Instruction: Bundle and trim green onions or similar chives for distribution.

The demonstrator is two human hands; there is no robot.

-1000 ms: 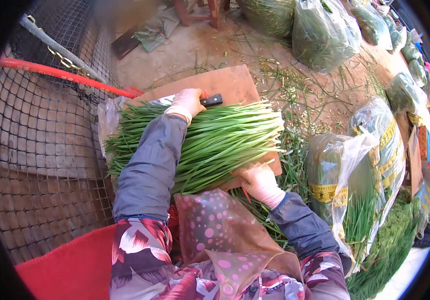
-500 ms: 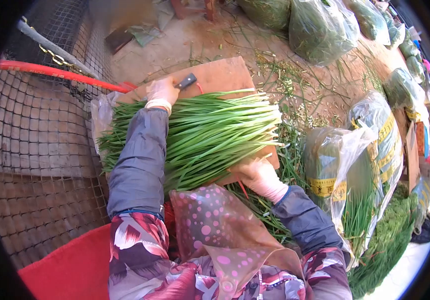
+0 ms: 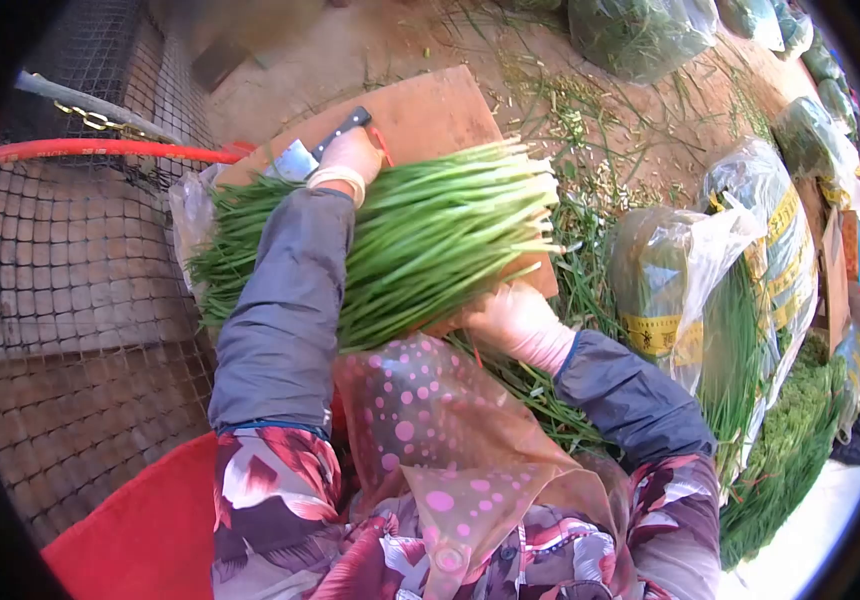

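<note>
Head view: stalks [image 3: 440,235] lie across a board [image 3: 435,110], frame centre. Left hand [image 3: 353,158] is at their upper edge, beside knife [image 3: 340,127] and red tie [image 3: 381,146]; right hand [image 3: 512,318] at the lower edge — both partly hidden, neither grip can be told.

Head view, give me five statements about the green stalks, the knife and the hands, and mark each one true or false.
1. The green stalks lie across the brown board. True.
2. The knife handle is yellow. False: it is black.
3. The left hand is by the far edge of the stalks. True.
4. The stalks' pale ends point toward the picture's left. False: they point right.
5. The right hand is on the near side of the stalks. True.
</note>
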